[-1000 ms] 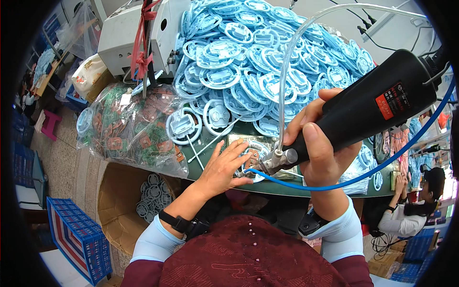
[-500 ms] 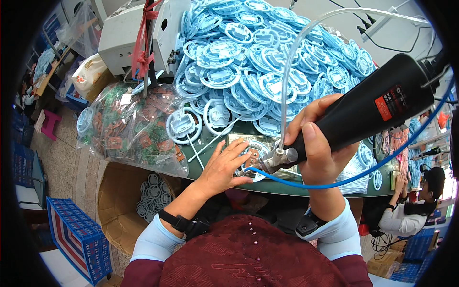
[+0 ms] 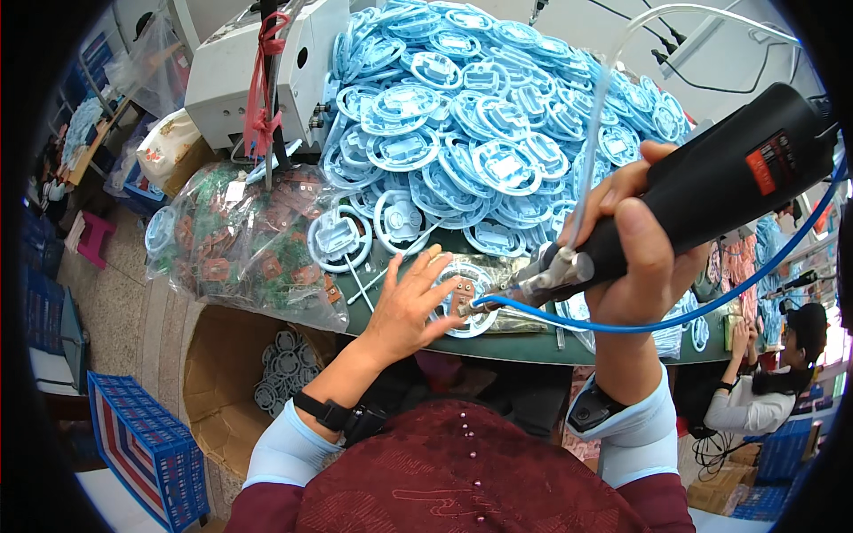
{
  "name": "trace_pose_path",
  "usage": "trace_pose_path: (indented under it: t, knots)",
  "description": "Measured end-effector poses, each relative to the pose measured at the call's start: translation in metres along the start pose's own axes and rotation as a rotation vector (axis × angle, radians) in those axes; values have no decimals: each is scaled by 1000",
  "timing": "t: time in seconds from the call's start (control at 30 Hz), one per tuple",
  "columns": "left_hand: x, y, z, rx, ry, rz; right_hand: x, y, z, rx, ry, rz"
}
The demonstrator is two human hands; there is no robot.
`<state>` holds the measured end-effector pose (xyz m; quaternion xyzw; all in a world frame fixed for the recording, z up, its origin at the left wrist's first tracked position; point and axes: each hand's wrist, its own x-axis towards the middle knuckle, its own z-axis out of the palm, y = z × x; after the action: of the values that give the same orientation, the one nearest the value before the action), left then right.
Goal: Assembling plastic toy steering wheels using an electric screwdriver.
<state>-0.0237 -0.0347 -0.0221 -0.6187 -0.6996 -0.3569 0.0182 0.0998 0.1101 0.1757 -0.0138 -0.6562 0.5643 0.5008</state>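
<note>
My right hand is wrapped round a black electric screwdriver, which lies tilted, its metal nose pointing left and down. A clear tube and a blue hose run to that nose. Below the tip sits a light-blue round plastic part with a small brown circuit board in it. Fingers spread, my left hand rests at the left edge of this part. Whether the tip touches a screw is too small to tell.
A large heap of light-blue round parts covers the back of the green table. At left are a clear bag of circuit boards and a grey-white machine. A cardboard box stands below. Another person sits at right.
My right hand and the screwdriver have shifted to the right, uncovering more of the round part and its board. My left hand has moved only slightly, with its fingers spread wider.
</note>
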Motion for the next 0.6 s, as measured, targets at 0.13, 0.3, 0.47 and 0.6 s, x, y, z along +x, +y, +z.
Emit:
trace_pose_path:
  t: [0.13, 0.3, 0.47, 0.6]
  knots:
    - [-7, 1, 7, -26, -132, 12, -16, 12, 2, -26, -5, 54]
    - [-6, 1, 7, -51, -154, -5, -19, 16, 3, -35, -3, 91]
    - [-6, 1, 8, -46, -156, -5, -21, 18, 2, -40, 6, 112]
    - [-8, 0, 8, -47, -152, -8, -21, 19, 3, 0, -6, 102]
